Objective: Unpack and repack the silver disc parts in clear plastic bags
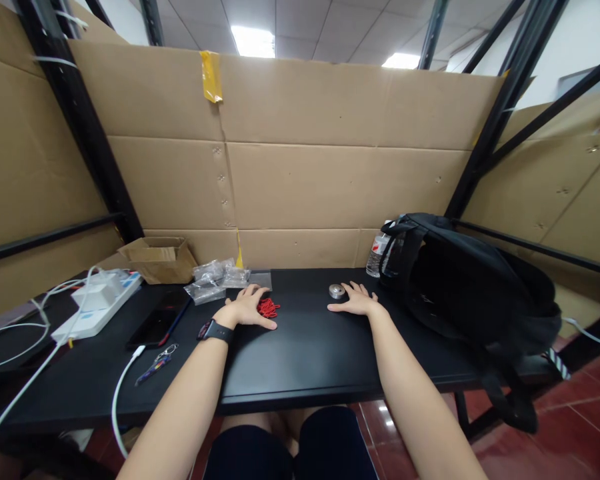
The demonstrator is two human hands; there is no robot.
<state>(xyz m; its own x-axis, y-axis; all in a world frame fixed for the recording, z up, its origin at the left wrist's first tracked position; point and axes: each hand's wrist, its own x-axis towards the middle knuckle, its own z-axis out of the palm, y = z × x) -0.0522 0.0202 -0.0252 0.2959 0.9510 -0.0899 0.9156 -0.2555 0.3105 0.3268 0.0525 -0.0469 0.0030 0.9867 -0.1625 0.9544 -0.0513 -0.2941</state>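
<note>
Both of my hands lie flat on a black table [300, 360]. My left hand [247, 308], with a dark watch on its wrist, rests palm down beside a small pile of red pieces [268, 307] and touches its left side. My right hand [356, 301] lies with fingers spread just right of a small round metal part [336, 291]. Neither hand holds anything.
Several clear plastic bags [215, 280] and an open cardboard box [157, 259] sit at the back left. A white power strip [97, 303], cables, a dark phone [157, 321] and keys [156, 363] lie left. A black backpack [470, 287] and water bottle [377, 255] stand right. Cardboard walls enclose the desk.
</note>
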